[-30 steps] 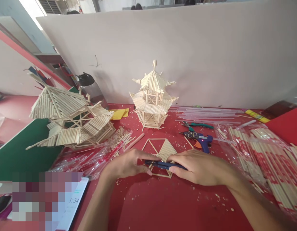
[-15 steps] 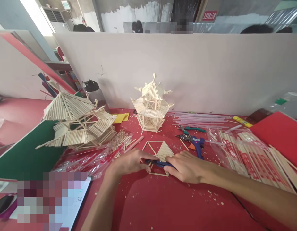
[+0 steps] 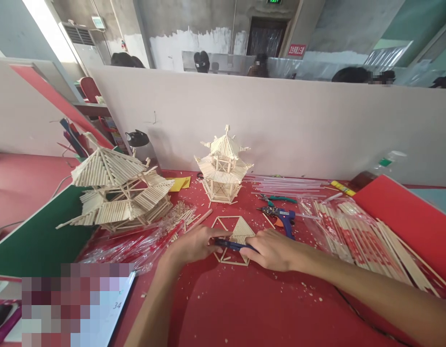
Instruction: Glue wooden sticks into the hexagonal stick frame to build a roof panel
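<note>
My right hand (image 3: 268,248) is closed round the handles of blue-handled pliers (image 3: 233,245). At the jaw end, the fingers of my left hand (image 3: 196,246) are bent together, and whatever they pinch is hidden. Both hands are just above a flat hexagonal frame (image 3: 234,264) of thin wooden sticks on the red table. One triangular section (image 3: 242,229) of it, at the back right, is covered with sticks laid side by side. A short stick piece (image 3: 227,258) lies inside the frame's front part.
A stick pagoda (image 3: 225,166) stands behind the frame; a larger stick model (image 3: 118,193) is at left. To the right lie a blue glue gun (image 3: 286,217), green-handled pliers (image 3: 279,198) and bagged sticks (image 3: 360,241). A tablet (image 3: 111,308) lies front left. A pale partition (image 3: 298,125) closes the back.
The camera view has tilted up and turned slightly right, so the scene sits shifted. Both hands stay at the pliers, and a short stick piece shows more plainly inside the frame.
</note>
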